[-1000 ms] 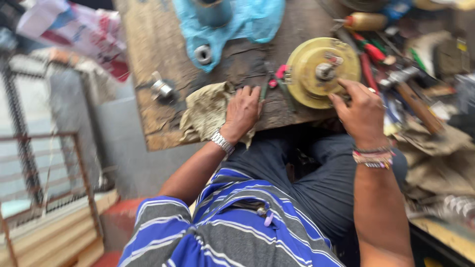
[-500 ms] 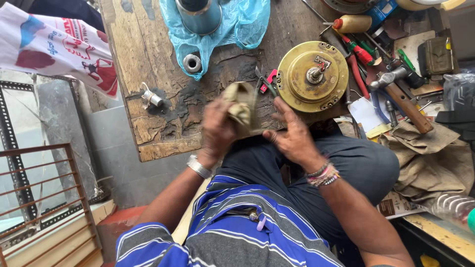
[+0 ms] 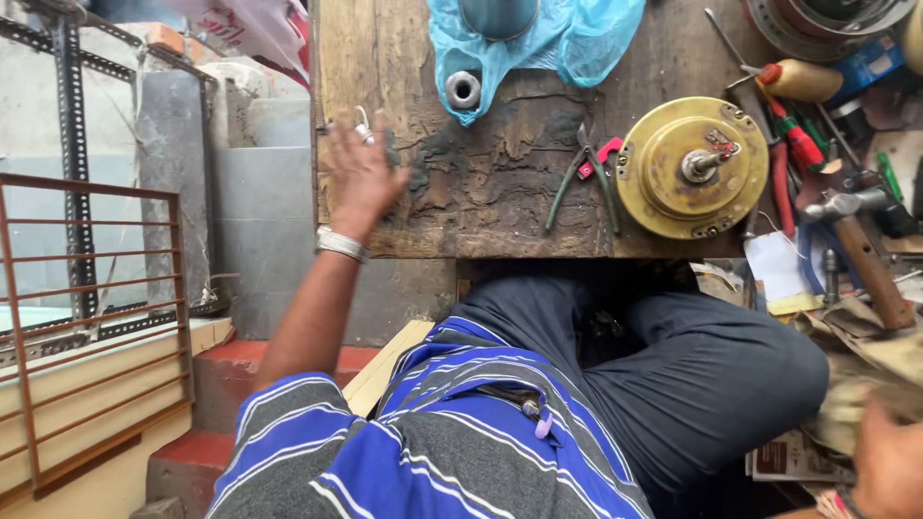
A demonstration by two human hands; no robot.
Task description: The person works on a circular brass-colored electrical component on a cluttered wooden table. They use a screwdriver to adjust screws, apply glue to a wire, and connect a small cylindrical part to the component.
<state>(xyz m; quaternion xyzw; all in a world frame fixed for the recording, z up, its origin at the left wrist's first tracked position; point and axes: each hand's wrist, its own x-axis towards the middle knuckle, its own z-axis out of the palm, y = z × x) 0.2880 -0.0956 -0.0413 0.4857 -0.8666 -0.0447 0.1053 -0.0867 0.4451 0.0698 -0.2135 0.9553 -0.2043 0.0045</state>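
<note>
Left hand (image 3: 361, 173) is out over the left edge of the worn wooden bench (image 3: 481, 202), fingers spread wide, palm down, gripping nothing. Its fingertips are at a small metal fitting (image 3: 362, 130) by the bench's left rim; can't tell if they touch it. That fitting is the nearest thing to this hand, just ahead of the fingers, too small to read a long axis.

Right hand (image 3: 889, 471) is low at the lower right corner, off the bench, partly cut off by the frame. It seems closed on a blurred dirty rag (image 3: 851, 408), but the grip isn't clear.

To the right of the left hand: bare bench, then green-handled pliers (image 3: 582, 178) with the handles pointing toward the person, then a round brass-coloured motor housing (image 3: 692, 168) with its shaft sticking up. Ahead and right, a small metal ring (image 3: 462, 89) lies on a blue plastic bag (image 3: 538, 43). Far right of the housing is a clutter of screwdrivers and a hammer (image 3: 860, 250).

Open room: the bare stretch between the left hand and the pliers. Bench edge drops off directly left of the hand and just behind the wrist.
</note>
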